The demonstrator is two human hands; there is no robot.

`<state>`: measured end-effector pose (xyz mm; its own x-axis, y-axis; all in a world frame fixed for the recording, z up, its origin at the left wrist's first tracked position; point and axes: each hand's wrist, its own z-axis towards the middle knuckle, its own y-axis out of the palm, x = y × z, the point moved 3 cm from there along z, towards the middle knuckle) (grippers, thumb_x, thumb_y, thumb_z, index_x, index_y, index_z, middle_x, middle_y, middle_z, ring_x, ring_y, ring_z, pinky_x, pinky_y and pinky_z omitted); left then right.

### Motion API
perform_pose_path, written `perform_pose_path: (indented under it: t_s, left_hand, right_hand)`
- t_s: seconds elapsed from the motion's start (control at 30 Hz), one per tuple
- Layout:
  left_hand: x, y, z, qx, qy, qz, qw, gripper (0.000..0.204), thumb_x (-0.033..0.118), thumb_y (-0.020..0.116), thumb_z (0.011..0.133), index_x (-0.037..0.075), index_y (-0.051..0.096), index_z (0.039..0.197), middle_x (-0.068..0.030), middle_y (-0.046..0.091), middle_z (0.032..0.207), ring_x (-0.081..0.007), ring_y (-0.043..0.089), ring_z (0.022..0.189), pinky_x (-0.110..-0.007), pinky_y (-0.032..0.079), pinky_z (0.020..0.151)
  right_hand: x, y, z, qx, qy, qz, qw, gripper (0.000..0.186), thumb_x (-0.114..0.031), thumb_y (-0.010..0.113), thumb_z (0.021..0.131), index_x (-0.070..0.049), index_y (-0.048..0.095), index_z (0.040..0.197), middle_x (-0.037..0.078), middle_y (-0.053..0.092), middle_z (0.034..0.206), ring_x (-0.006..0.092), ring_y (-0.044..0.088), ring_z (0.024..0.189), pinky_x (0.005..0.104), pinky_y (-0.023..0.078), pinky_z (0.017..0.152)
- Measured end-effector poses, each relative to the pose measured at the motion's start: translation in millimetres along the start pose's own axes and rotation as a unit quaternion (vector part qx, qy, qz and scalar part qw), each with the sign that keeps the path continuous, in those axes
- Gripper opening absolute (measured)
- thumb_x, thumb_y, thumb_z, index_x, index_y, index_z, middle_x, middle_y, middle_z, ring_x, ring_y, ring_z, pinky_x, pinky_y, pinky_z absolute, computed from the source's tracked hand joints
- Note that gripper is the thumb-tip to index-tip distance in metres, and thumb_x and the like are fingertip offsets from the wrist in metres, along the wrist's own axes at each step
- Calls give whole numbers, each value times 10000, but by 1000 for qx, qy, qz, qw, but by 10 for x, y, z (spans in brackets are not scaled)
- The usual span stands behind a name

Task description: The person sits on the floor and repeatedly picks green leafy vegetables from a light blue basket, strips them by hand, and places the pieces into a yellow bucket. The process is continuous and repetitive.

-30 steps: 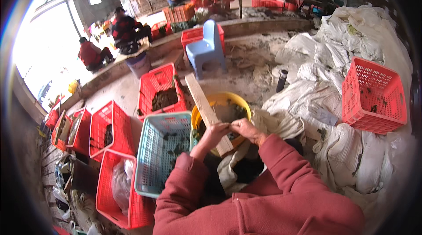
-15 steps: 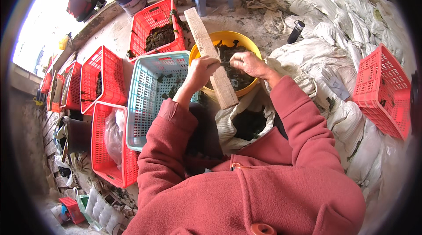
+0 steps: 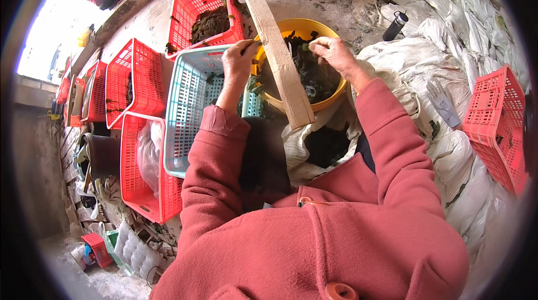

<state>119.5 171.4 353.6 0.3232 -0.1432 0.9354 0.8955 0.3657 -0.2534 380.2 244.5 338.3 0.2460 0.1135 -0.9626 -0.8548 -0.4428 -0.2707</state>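
A yellow bucket (image 3: 334, 26) holds dark, wet leafy pieces that look like seaweed (image 3: 314, 78). Across its top lies a wooden board (image 3: 278, 61), slanting toward me. On the board's left, my left hand (image 3: 238, 64) is closed with a dark strip at its fingertips, above the edge of the light-blue crate (image 3: 185, 84). My right hand (image 3: 339, 58) pinches a small greenish end of the seaweed over the bucket's right side. The board stands between my two hands. Dark scraps lie in the light-blue crate.
A red crate (image 3: 178, 17) with a dark heap stands beyond the light-blue one. More red crates (image 3: 147, 87) line the left. White sacking (image 3: 403, 70) spreads on the right, with a glove (image 3: 443, 104), a black bottle (image 3: 395, 26) and a tilted red crate (image 3: 493, 126).
My hands have moved apart: the left has gone left off the board, the right slightly right and up. A greenish end now shows at my right fingertips. The whole view has shifted a little.
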Motion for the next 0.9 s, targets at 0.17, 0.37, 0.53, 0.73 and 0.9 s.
perform_pose_path:
  t_s: [0.17, 0.37, 0.53, 0.73, 0.9]
  left_hand:
    - [456, 392, -331, -190, -80, -154, 966, 182, 120, 609, 943, -21, 589, 1056, -71, 652, 788, -93, 598, 589, -216, 494, 539]
    - [598, 369, -593, -185, -64, -154, 969, 191, 197, 529, 1000, 14, 564, 958, -31, 599, 691, -66, 489, 499, -216, 432, 476]
    - [646, 434, -663, -114, -88, -231, 962, 158, 204, 584, 957, 48, 579, 980, 36, 507, 683, -47, 465, 515, -201, 363, 452]
    - [710, 550, -697, -155, -99, -265, 946, 154, 187, 564, 979, 55, 484, 984, -16, 545, 677, -82, 485, 503, -222, 396, 456]
    - [693, 558, -772, -146, -115, -281, 942, 134, 177, 564, 979, 66, 490, 987, -15, 560, 703, -82, 494, 522, -226, 395, 473]
  right_hand:
    - [-563, 473, -361, -83, -28, 169, 982, 280, -262, 673, 917, -15, 683, 1048, -15, 633, 820, 51, 511, 671, 219, 445, 603]
    - [-688, 477, -592, 81, -215, -17, 973, 237, -192, 658, 923, 35, 679, 988, 39, 644, 741, 91, 564, 666, 259, 476, 626]
    - [-727, 392, -676, 107, -193, 16, 975, 137, -103, 602, 911, 28, 636, 935, 115, 645, 778, 159, 613, 716, 311, 507, 709]
    - [-798, 419, -777, -30, -87, 151, 984, 257, -230, 681, 915, -9, 668, 1047, 4, 639, 814, 49, 535, 710, 217, 450, 610]
    - [-741, 428, -806, -14, -78, 175, 981, 187, -198, 671, 920, -14, 660, 956, -12, 619, 738, 53, 530, 623, 223, 451, 561]
